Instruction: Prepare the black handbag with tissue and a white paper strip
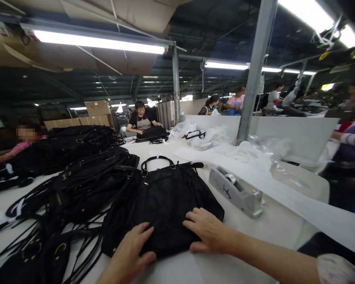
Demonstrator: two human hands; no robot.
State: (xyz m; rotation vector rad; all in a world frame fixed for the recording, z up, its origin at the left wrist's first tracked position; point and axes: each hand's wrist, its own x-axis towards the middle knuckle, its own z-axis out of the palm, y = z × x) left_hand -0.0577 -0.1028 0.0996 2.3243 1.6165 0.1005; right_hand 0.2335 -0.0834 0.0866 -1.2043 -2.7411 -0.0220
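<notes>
A black handbag (165,197) lies flat on the white table (278,221) right in front of me, its handles (156,159) pointing away. My left hand (133,252) rests palm down on the bag's near left edge, fingers spread. My right hand (208,232) lies flat on the bag's near right corner, fingers pointing left. Neither hand grips anything.
Several more black bags with straps (77,185) are piled to the left. A grey tape dispenser (235,191) stands right of the bag, beside white sheets and clear plastic bags (254,157). A metal post (256,71) rises behind. Other people work around the table.
</notes>
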